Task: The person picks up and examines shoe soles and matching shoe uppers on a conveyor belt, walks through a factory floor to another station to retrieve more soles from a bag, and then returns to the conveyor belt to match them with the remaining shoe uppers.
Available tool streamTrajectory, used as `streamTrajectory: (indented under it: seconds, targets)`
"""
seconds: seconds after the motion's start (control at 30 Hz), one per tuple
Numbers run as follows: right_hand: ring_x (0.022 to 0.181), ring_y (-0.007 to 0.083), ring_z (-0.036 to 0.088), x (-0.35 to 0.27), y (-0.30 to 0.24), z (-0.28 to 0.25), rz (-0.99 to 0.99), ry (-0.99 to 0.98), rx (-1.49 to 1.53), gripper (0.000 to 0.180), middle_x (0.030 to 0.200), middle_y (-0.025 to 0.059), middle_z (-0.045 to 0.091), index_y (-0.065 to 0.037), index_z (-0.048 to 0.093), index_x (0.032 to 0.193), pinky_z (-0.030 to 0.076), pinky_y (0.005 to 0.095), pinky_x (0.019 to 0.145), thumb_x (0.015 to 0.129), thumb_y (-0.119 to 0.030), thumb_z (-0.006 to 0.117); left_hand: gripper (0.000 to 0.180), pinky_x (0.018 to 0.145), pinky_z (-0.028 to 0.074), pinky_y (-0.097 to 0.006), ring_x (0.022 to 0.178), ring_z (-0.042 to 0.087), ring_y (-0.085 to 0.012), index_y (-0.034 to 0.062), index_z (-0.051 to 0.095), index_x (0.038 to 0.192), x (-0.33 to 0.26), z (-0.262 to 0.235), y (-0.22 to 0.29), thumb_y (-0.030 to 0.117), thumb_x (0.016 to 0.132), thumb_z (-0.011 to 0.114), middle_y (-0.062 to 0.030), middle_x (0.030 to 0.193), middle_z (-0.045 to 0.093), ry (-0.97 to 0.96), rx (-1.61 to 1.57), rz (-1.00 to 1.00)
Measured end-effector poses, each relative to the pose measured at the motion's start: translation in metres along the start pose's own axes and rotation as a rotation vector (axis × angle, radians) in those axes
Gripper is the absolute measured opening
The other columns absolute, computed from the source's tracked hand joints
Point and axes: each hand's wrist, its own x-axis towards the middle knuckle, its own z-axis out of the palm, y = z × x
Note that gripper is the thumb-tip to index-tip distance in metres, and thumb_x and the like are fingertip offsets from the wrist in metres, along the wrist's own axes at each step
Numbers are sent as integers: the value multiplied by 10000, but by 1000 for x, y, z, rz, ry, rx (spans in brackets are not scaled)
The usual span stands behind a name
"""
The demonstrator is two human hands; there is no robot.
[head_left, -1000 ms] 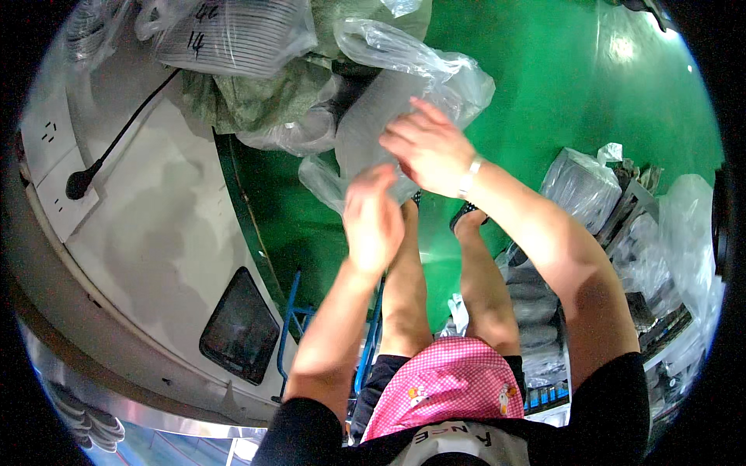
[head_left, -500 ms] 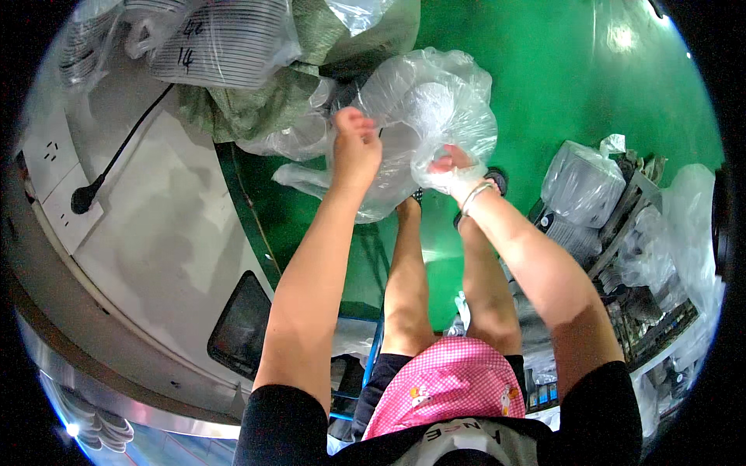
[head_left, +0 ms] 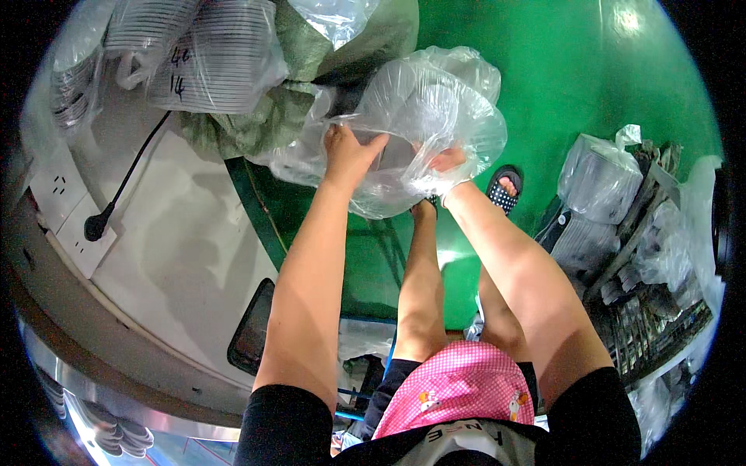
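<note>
A large clear plastic bag point(head_left: 447, 105) is puffed out in front of me above the floor, with its mouth spread between my hands. At the bag's left rim, my left hand point(head_left: 351, 158) has its fingers hooked on the film, while the thumb points right across the mouth. My right hand point(head_left: 448, 161) is at the bag's right side. Film covers part of its bent fingers and bunches around them, and the wrist comes in from the lower right. What the bag holds, if anything, cannot be made out through its shiny folds.
Wrapped stacks of grey trays point(head_left: 221, 58) stand at the upper left beside a green woven sack point(head_left: 249, 124). A black plug point(head_left: 97, 225) sits in a white power strip on the left counter. Another wrapped stack point(head_left: 598, 179) and loose film lie at right. Green floor surrounds my feet.
My left hand has come down onto the bag's rim with its thumb spread from the fingers. My right hand has shifted slightly left, and the bag's mouth has widened between them.
</note>
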Motion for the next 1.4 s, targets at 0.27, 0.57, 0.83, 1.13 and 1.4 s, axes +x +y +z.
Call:
streamTrajectory:
  seconds: [0.27,0.57,0.83,1.13,1.4]
  targets:
    - [888,352,492,-12,-14,15,4,93,563,567,1038,208,465,26,372,1124,398,461,805,793,-429,448,772,885,336,-332,1051,445,-273,-53,392,1132,29,-16,-5,331,553,729,-178,1130,465,-577,-580,-123]
    - [1068,360,400,-38,-32,27,-185,353,-526,844,1080,249,475,53,289,1211,298,371,920,557,-306,683,815,898,328,-310,1041,449,-273,-48,385,1146,24,-22,10,304,513,759,-173,1129,466,-528,-662,-70]
    - [1080,404,346,-45,-36,21,-254,282,-816,668,1098,275,446,64,401,1125,219,425,956,589,-258,633,862,911,315,-310,1068,429,-277,-35,380,1164,33,2,-10,319,484,773,-173,1150,454,-530,-603,52]
    - [898,308,464,-66,-52,41,-522,506,-983,521,977,191,522,30,474,1036,347,376,817,599,-204,635,739,875,346,-315,1002,464,-221,-3,418,1139,26,-13,4,222,522,758,-115,1088,505,-433,-476,8]
    - [870,209,528,-73,-66,21,-45,-13,109,613,963,104,542,10,482,1031,437,328,760,502,-154,743,790,857,370,-313,950,498,-230,-12,394,1153,2,-47,6,200,492,770,-116,1088,504,-671,-683,-134]
